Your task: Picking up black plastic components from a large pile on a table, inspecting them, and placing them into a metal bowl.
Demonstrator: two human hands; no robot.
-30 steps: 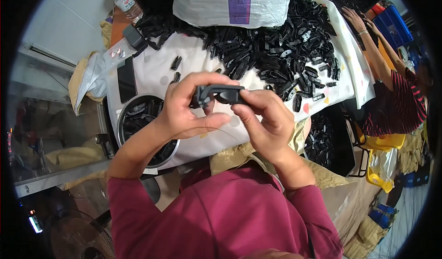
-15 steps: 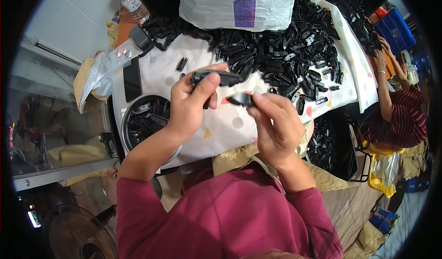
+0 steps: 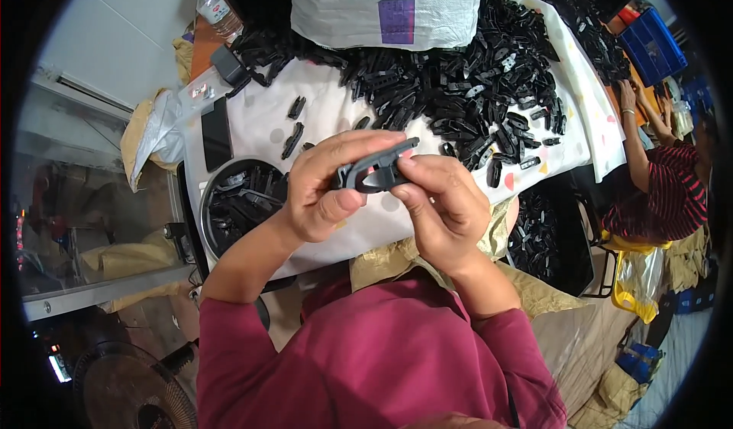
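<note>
My left hand [image 3: 317,181] grips a long black plastic part [image 3: 402,146], its fingers along the far side and its thumb beneath. Between the thumb and fingers of my right hand [image 3: 450,211] is a smaller dark piece with a pale, pointed end [image 3: 376,180]. The two pieces meet above the cloth-covered table [image 3: 305,253]; whether they are joined I cannot tell. Past my left hand lie a few loose black parts [image 3: 292,140]. Beyond my right hand spreads a large heap of similar black parts [image 3: 458,85].
A round bowl [image 3: 208,227] of black parts stands left of my left forearm, with a dark flat slab [image 3: 217,135] behind it. At the back are a white sack [image 3: 343,17] and a bottle [image 3: 221,17]. A black bin [image 3: 573,265] sits at right, near another person [image 3: 660,188].
My hands have come together, bringing the right hand's small piece against the left hand's part. The left hand has turned and lowered slightly. More loose parts show behind it.
</note>
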